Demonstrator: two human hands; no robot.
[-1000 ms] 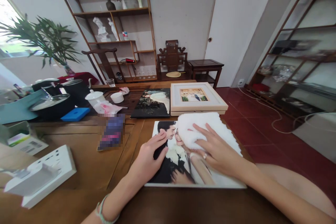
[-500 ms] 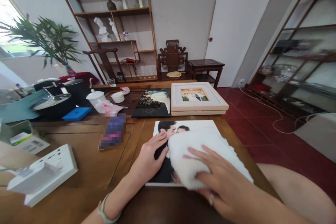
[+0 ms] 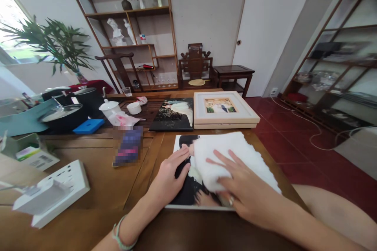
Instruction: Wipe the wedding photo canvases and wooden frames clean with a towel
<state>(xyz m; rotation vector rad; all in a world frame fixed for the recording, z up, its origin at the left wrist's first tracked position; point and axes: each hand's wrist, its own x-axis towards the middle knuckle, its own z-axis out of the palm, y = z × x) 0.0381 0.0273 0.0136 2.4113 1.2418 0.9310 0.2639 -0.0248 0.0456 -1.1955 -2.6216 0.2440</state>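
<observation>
A photo panel (image 3: pixel 186 191) printed with a couple lies flat on the wooden table near its front edge. Across its left side my left hand (image 3: pixel 170 172) rests flat, fingers stretched out and holding nothing. A fluffy white cloth (image 3: pixel 235 144) covers the upper right of the panel and hangs past its right side. On top of this cloth is my right hand (image 3: pixel 246 188), fingers spread over the fabric and thumb tucked low, keeping hold of it. The couple's faces are mostly hidden under the cloth and my left fingertips.
Behind the panel lie a dark photo panel (image 3: pixel 173 115) and a pale wooden picture frame (image 3: pixel 235 121). To the left are a white power strip (image 3: pixel 69 180), an open box (image 3: pixel 44 160), a blue block (image 3: pixel 88 126), a lidded pan (image 3: pixel 63 119) and a white teapot (image 3: pixel 109 106).
My right hand has slid the cloth up and slightly away, uncovering more of the panel's lower middle. My left hand stays on the panel; the view has shifted slightly.
</observation>
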